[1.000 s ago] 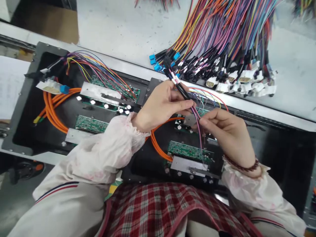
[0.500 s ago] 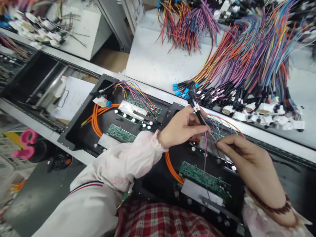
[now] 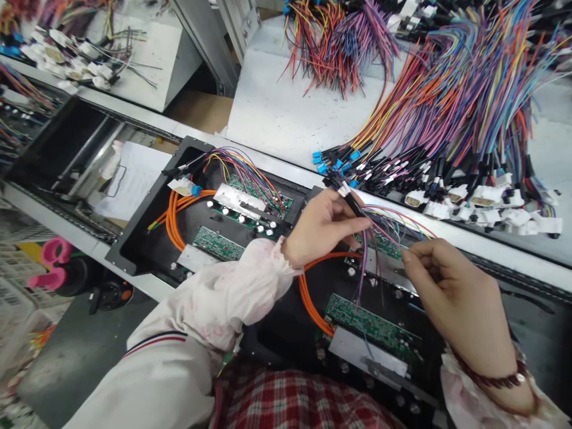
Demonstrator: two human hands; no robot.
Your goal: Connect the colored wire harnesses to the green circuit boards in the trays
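My left hand (image 3: 319,226) is closed round the black-sleeved end of a wire harness (image 3: 353,202), above a black metal case (image 3: 272,333). White labels show on the sleeve, and purple and dark wires hang from it. Between thumb and fingertips, my right hand (image 3: 456,292) pinches a pinkish wire (image 3: 386,234) of the same harness, pulled out to the right. Below both hands lie a green circuit board (image 3: 370,322) with a silver plate (image 3: 364,351) beside it, and an orange cable (image 3: 308,301) looped at the left. My left hand hides part of the sleeve.
A second case (image 3: 147,238) with boards and wires stands to the left. Large bundles of coloured wires (image 3: 469,101) lie on the white shelf (image 3: 272,101) behind the rail. Paper (image 3: 138,179) sits farther left, and pink-handled scissors (image 3: 56,262) stand by the bench edge.
My right hand has shifted slightly right and up, drawing the pinkish wire out straighter. My left hand has moved slightly left with the harness, and the hanging wires have swung left.
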